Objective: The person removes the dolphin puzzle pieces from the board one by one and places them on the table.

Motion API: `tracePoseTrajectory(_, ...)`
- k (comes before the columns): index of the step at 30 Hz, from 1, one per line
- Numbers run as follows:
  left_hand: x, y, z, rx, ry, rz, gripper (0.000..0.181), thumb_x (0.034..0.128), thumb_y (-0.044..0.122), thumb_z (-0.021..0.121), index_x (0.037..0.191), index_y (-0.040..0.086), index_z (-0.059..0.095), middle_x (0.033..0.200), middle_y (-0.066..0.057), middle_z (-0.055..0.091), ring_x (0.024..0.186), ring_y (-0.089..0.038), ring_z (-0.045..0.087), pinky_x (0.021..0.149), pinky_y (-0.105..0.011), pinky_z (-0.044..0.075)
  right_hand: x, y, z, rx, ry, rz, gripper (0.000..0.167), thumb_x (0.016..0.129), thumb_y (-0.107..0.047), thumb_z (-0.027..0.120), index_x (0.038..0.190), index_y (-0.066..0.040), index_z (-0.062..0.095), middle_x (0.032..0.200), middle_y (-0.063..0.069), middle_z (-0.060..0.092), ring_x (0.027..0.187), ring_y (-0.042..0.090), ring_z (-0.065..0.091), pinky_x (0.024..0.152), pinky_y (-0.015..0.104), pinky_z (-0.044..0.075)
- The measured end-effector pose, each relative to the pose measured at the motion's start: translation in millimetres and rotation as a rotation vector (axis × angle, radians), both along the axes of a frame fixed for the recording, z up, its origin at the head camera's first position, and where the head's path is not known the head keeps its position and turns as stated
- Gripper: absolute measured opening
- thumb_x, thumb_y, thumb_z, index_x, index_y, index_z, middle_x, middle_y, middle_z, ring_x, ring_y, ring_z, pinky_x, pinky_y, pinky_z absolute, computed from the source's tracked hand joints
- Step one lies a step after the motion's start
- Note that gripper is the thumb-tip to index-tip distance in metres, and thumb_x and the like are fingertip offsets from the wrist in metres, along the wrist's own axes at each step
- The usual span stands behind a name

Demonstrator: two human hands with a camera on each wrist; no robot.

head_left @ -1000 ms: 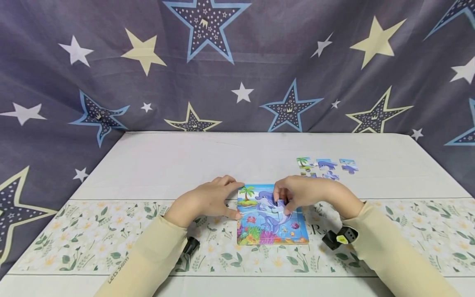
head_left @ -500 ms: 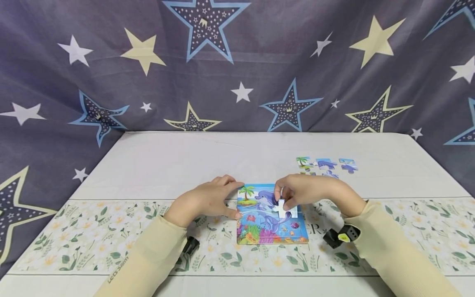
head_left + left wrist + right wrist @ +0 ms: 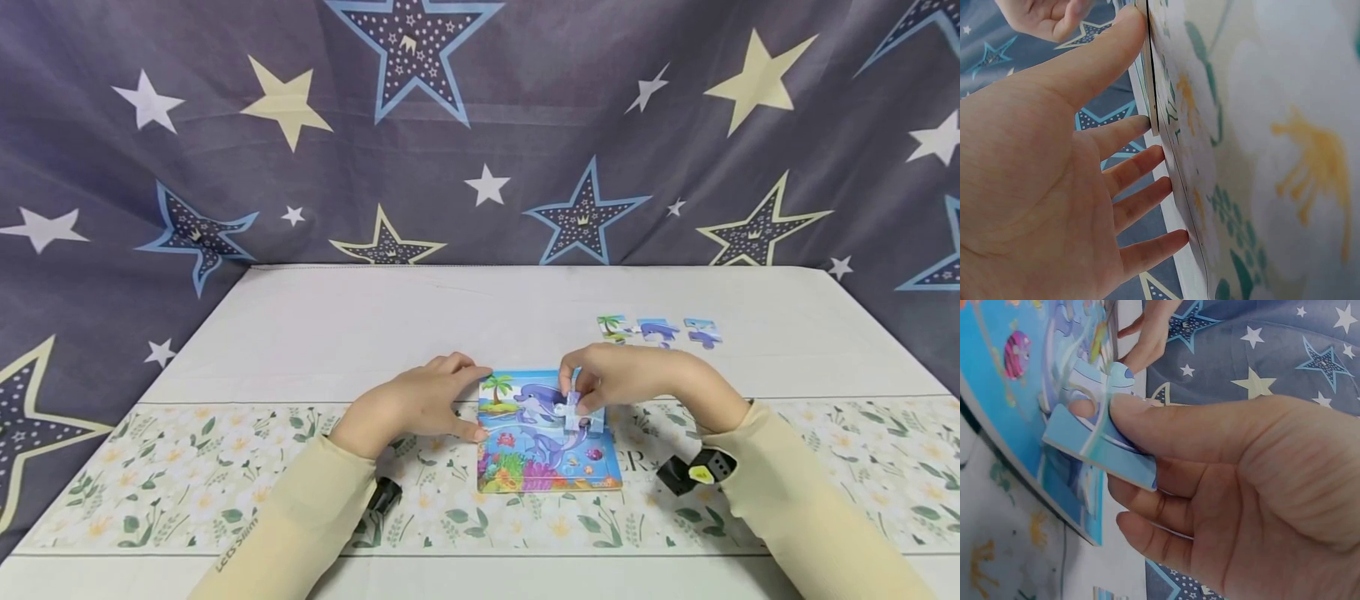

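A square dolphin puzzle board (image 3: pixel 525 467) lies on the table in the head view. My left hand (image 3: pixel 423 402) rests at its left side, thumb on the left edge and fingertips by the top left corner; in the left wrist view the fingers of that hand (image 3: pixel 1054 156) are spread and fairly straight. Over the board's right part, my right hand (image 3: pixel 626 375) pinches a puzzle piece (image 3: pixel 573 412) between thumb and fingers. From the right wrist view, the pinched blue and white piece (image 3: pixel 1122 459) is tilted above the board (image 3: pixel 997 394), with the right hand's thumb (image 3: pixel 1191 428) across it.
Several loose puzzle pieces (image 3: pixel 657 330) lie behind my right hand, some partly hidden by it. The white table (image 3: pixel 420 317) carries a floral band (image 3: pixel 262 467) across its front part. A dark curtain with stars (image 3: pixel 495 108) hangs behind the table.
The pinched piece has turned in my right fingers, and the right hand has moved slightly up and to the right. My left hand has kept its place on the board.
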State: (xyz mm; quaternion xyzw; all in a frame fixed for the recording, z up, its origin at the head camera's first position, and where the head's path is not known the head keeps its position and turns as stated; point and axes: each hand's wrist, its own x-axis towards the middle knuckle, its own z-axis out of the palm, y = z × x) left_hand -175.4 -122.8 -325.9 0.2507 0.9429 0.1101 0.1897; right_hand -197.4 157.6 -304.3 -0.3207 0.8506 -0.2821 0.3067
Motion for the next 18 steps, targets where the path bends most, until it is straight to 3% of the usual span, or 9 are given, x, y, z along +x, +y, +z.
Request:
tracePoseTrajectory(7,0.1,0.1,-0.2,0.002,-0.005,0.004,0.088,0.0847,0.052,0.074,0.157,0.024,0.031,0.155,-0.003,0.031,0.145,-0.026,0.027,0.115,-0.050,0.028,-3.7,12.3,6.9,-0.031,0.044,-0.009,0.013,0.094,-0.004,0.067,0.104,-0.006,0.059,0.089,0.000,0.070,0.081,0.015,0.066,0.071,0.034,0.051)
tracePoseTrajectory(12,0.3,0.0,-0.3,0.001,-0.004,0.003,0.088,0.0850,0.051,0.074,0.157,0.024,0.031,0.155,-0.003,0.031,0.144,-0.026,0.027,0.114,-0.050,0.029,-7.5,23.1,10.3,-0.072,0.046,-0.047,0.013,0.094,-0.001,0.066,0.103,-0.004,0.057,0.083,0.003,0.068,0.077,0.018,0.063,0.072,0.039,0.051)
tracePoseTrajectory(18,0.2,-0.1,-0.4,0.000,-0.005,0.006,0.087,0.0851,0.051,0.073,0.157,0.024,0.031,0.156,-0.003,0.030,0.145,-0.026,0.027,0.114,-0.051,0.029,-11.8,37.8,13.9,-0.107,0.072,-0.077,0.014,0.093,-0.001,0.066,0.105,-0.003,0.057,0.077,0.005,0.064,0.069,0.023,0.054,0.064,0.031,0.046)
